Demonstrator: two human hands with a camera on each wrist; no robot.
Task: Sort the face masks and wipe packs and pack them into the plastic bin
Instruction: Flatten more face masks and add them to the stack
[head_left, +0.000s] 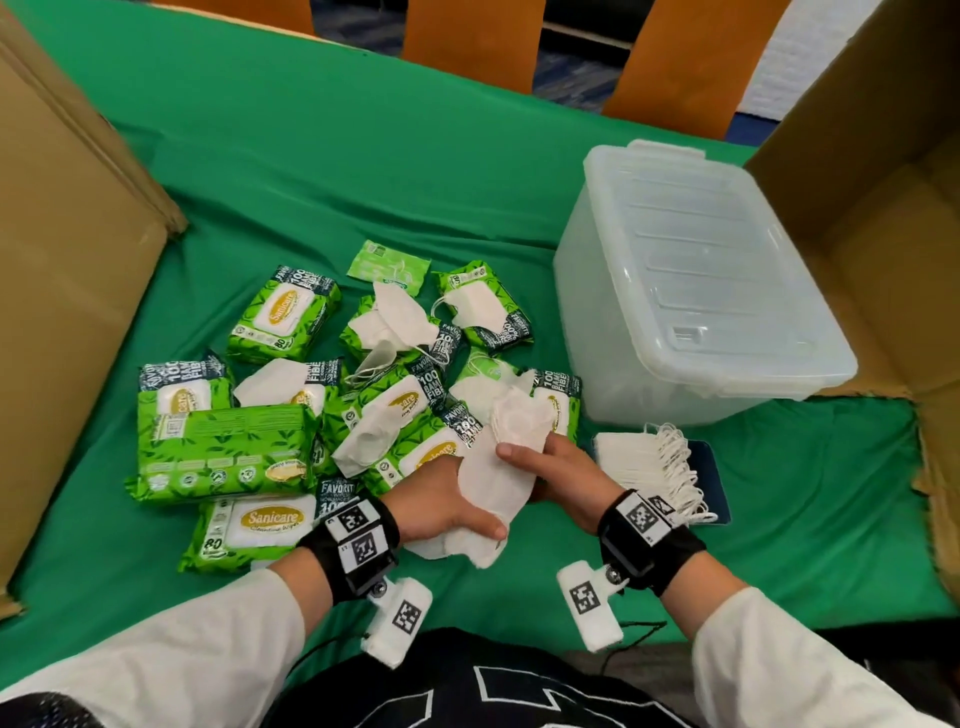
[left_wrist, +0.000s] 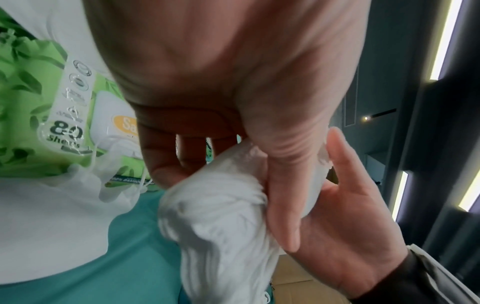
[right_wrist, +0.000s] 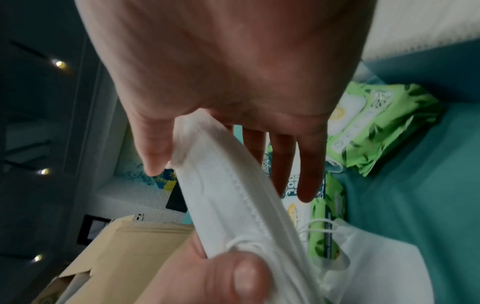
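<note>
Sorting step: left hand (head_left: 447, 501) and right hand (head_left: 558, 470) both clasp a bunch of white face masks (head_left: 498, 467), seemingly several; next, add them to the mask stack (head_left: 636, 460) at three o'clock.

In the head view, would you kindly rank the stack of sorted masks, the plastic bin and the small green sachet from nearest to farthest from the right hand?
From the right hand:
1. Stack of sorted masks, just to its right on the green cloth.
2. Plastic bin, lid on, beyond the stack to the right.
3. Small green sachet, at the far edge of the pile, to the left.
</note>
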